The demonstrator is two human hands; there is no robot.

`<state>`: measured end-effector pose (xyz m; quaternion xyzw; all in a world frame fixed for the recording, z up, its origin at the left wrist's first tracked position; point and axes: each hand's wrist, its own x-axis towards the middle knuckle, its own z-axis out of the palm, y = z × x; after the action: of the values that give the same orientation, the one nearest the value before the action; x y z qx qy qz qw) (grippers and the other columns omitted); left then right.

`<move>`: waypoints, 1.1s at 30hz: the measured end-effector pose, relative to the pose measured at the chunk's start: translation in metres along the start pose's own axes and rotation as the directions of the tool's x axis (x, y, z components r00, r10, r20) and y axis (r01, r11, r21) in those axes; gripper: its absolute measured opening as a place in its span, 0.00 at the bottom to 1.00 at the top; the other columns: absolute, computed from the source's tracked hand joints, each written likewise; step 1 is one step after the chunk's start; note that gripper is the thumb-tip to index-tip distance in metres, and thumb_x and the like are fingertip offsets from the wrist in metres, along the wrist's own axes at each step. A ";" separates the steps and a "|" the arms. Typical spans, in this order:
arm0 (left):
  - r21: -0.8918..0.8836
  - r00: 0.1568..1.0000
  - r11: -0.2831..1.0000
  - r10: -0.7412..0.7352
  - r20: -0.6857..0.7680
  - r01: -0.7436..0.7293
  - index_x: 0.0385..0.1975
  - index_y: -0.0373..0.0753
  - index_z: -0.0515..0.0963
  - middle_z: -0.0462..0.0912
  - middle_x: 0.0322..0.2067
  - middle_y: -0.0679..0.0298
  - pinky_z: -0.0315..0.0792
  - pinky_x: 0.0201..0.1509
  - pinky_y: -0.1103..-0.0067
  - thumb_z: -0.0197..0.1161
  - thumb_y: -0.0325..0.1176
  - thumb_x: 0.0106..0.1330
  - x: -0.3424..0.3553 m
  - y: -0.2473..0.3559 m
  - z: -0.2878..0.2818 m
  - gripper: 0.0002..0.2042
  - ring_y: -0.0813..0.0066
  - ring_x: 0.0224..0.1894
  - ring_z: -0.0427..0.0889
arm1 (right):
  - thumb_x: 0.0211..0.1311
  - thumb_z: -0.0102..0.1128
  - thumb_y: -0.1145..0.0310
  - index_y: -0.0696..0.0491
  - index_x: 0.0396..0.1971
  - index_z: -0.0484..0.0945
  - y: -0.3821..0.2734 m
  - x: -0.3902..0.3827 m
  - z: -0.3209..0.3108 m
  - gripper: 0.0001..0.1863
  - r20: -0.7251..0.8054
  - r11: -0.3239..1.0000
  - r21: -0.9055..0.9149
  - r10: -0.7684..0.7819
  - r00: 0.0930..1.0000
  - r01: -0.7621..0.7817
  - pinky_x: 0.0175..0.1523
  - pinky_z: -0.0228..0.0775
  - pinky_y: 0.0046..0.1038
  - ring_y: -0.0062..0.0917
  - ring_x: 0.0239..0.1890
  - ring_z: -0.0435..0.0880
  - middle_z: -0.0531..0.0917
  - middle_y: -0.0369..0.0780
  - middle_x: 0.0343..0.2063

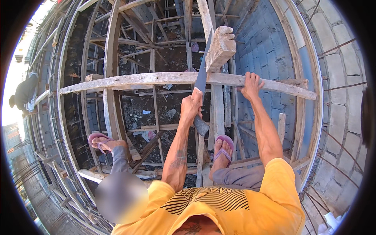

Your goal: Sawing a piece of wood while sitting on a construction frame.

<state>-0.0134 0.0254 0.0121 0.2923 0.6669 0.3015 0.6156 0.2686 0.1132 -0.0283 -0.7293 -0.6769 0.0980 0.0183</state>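
My left hand [191,105] is wrapped round the handle of a long, tapered hand saw [202,74], with the blade pointing upward and a dark handle end [201,126] below my fingers. The blade lies beside a short, weathered wood block [220,49] and crosses a long horizontal plank [137,78]. My right hand [250,85] grips that plank to the right of the block, fingers curled over it. Whether the teeth touch the wood I cannot tell.
My sandaled feet [222,154] rest on timber formwork above a dark, debris-strewn drop [170,102] with open gaps. A block wall [338,117] with protruding rebar [338,143] is at right. Another person [25,92] in dark clothing is at the far left, near bright daylight.
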 end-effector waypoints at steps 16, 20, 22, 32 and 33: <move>-0.043 0.999 0.999 0.030 0.017 -0.029 0.26 0.34 0.75 0.73 0.16 0.66 0.71 0.15 0.76 0.61 0.52 0.72 -0.002 -0.007 -0.007 0.24 0.76 0.13 0.75 | 0.40 0.85 0.60 0.50 0.50 0.69 -0.001 -0.001 0.006 0.38 -0.014 1.000 -0.016 0.018 1.000 -0.018 0.66 0.48 0.71 0.42 0.66 0.65 0.72 0.40 0.54; -0.069 1.000 0.997 0.022 -0.019 -0.023 0.28 0.34 0.75 0.75 0.16 0.64 0.72 0.16 0.75 0.61 0.51 0.72 0.005 -0.008 0.010 0.22 0.74 0.13 0.75 | 0.40 0.86 0.59 0.51 0.51 0.70 0.012 0.005 0.006 0.39 -0.002 0.998 -0.055 -0.012 1.000 0.012 0.66 0.48 0.70 0.42 0.66 0.65 0.73 0.41 0.55; -0.012 1.000 0.999 0.031 -0.004 -0.031 0.27 0.35 0.74 0.74 0.16 0.65 0.70 0.16 0.76 0.60 0.51 0.73 -0.020 -0.028 0.003 0.22 0.76 0.13 0.75 | 0.39 0.86 0.59 0.51 0.51 0.70 0.018 0.000 0.004 0.39 0.020 0.999 -0.038 0.014 1.000 -0.013 0.66 0.48 0.70 0.42 0.66 0.65 0.73 0.41 0.55; 0.064 0.997 0.996 0.071 -0.026 -0.069 0.22 0.35 0.73 0.74 0.14 0.65 0.67 0.17 0.74 0.59 0.52 0.73 -0.024 -0.012 -0.002 0.25 0.74 0.13 0.75 | 0.41 0.85 0.58 0.51 0.50 0.70 0.008 -0.002 0.001 0.38 -0.017 0.999 -0.038 0.030 0.999 -0.031 0.64 0.49 0.68 0.41 0.66 0.65 0.73 0.41 0.53; 0.026 0.994 0.995 0.097 -0.046 -0.096 0.24 0.34 0.74 0.74 0.15 0.65 0.69 0.17 0.74 0.59 0.51 0.73 0.004 0.008 0.009 0.24 0.73 0.13 0.76 | 0.41 0.85 0.58 0.51 0.50 0.70 0.001 0.001 0.002 0.38 -0.013 0.999 -0.033 0.014 1.000 -0.015 0.64 0.49 0.68 0.41 0.66 0.65 0.73 0.41 0.53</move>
<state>-0.0050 0.0338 0.0149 0.3244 0.6698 0.3296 0.5809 0.2699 0.1139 -0.0303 -0.7350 -0.6730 0.0823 0.0102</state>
